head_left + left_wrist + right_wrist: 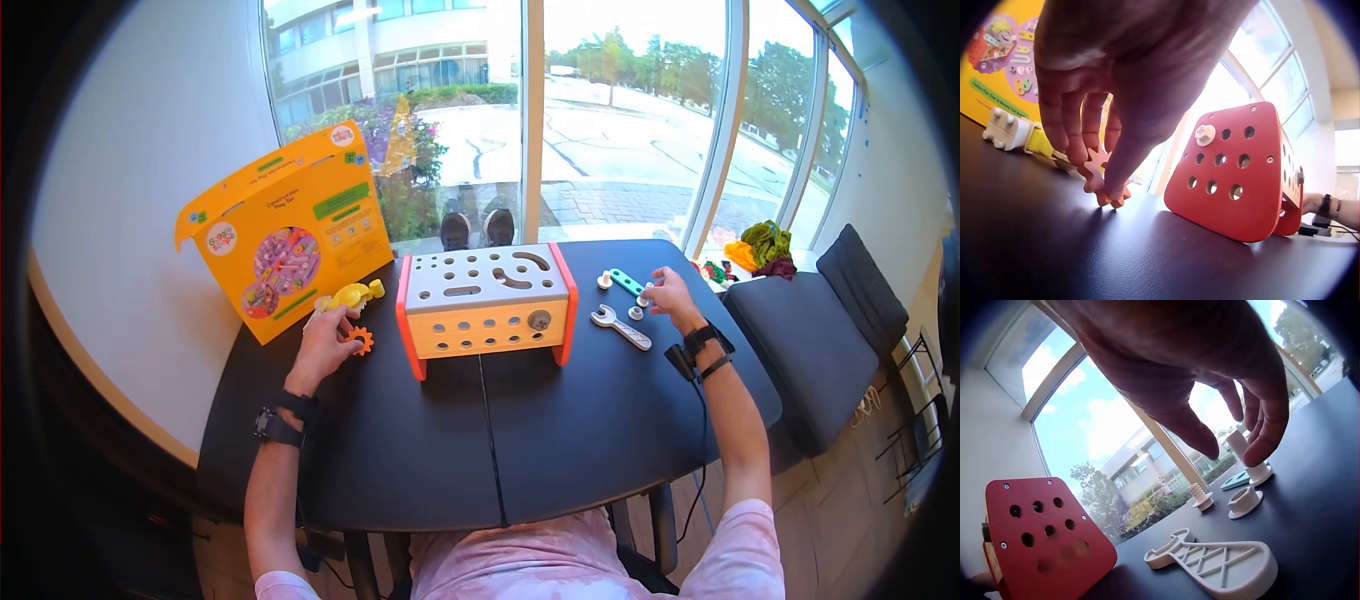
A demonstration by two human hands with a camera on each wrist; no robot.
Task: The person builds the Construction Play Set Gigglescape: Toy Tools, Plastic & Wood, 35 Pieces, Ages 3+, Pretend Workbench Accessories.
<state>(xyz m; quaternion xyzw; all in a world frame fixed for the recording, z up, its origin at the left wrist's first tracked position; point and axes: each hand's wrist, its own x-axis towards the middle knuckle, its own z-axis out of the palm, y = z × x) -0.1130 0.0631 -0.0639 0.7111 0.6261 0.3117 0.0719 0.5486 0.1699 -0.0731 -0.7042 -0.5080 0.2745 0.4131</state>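
Observation:
An orange gear [362, 341] [1092, 170] stands on its edge at the tabletop, pinched between the thumb and fingers of the left hand [320, 348] [1129, 75]. Beside that hand lies a yellow and white toy piece [352, 296] [1038, 142]. The right hand [672, 300] [1191, 369] hovers over small parts, its thumb apart from its fingers. One fingertip overlaps an upright white peg [1237, 445]; contact is unclear. Around it are a white nut [1245, 503], a white screw [1200, 499], a green perforated strip [627, 282] and a white toy wrench [622, 328] [1229, 565].
A toy workbench with red ends [485, 333] [1225, 175] [1054, 540] stands at the table's middle. Behind the left hand leans a yellow box [300, 230]. Windows line the far side, and a dark padded chair [800, 350] stands right of the table.

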